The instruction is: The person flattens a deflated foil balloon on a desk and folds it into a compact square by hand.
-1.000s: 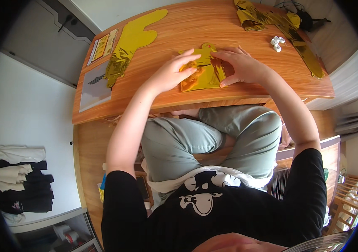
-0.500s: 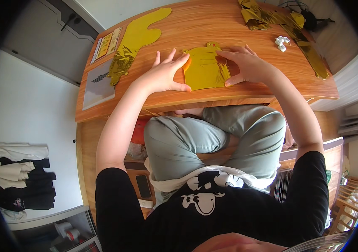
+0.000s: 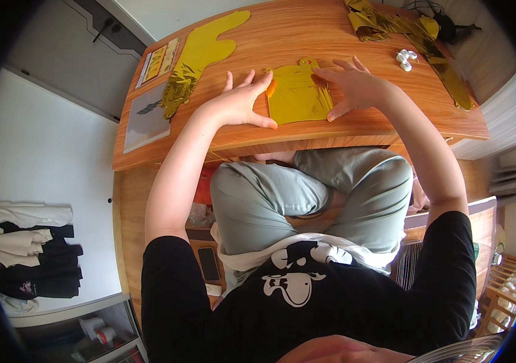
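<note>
A gold foil balloon [image 3: 297,97], flat and folded into a rough square, lies near the front edge of the wooden desk. A small rounded tab with a red mark sticks up from its far edge. My left hand [image 3: 241,104] rests at its left side, fingers spread, the thumb at the near left corner. On the right side my right hand [image 3: 354,89] lies with fingers apart, fingertips touching the foil's right edge. Neither hand grips the balloon. An orange patch shows by my left fingertips.
Another flat gold foil balloon [image 3: 200,51] lies at the left, beside a printed card [image 3: 160,62] and a clear plastic sleeve [image 3: 146,127]. More crumpled gold foil [image 3: 415,42] spreads over the right side. White ribbon-like bundles [image 3: 406,59] sit near it. Dark cables [image 3: 448,27] lie at the back right corner.
The view has shifted slightly. Both hands keep nearly the same place around the folded foil, and its right side looks a little flatter.
</note>
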Tool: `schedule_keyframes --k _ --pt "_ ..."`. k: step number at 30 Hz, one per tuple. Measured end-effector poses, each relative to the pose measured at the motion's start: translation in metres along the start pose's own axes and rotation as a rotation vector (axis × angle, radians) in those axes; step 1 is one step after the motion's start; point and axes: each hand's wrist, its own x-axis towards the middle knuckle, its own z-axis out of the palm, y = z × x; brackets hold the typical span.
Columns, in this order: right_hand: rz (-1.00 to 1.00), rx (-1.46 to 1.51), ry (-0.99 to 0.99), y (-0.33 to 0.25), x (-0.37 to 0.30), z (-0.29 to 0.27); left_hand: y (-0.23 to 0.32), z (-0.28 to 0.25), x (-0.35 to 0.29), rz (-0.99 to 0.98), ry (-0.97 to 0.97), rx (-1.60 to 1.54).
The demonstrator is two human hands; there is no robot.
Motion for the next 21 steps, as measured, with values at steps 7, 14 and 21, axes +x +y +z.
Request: schedule_keyframes --k 7,14,21 --pt "-0.005 0.008 -0.004 0.002 -0.005 0.001 0.002 0.0 0.001 -0.007 -0.016 0.002" --pt "-0.023 0.04 0.034 0.005 -0.001 0.005 -0.023 0.009 0.005 0.117 0.074 -0.191" --pt "-0.053 0.037 0.026 0.005 -0.01 0.003 0.074 0.039 -0.002 0.385 0.378 0.183"
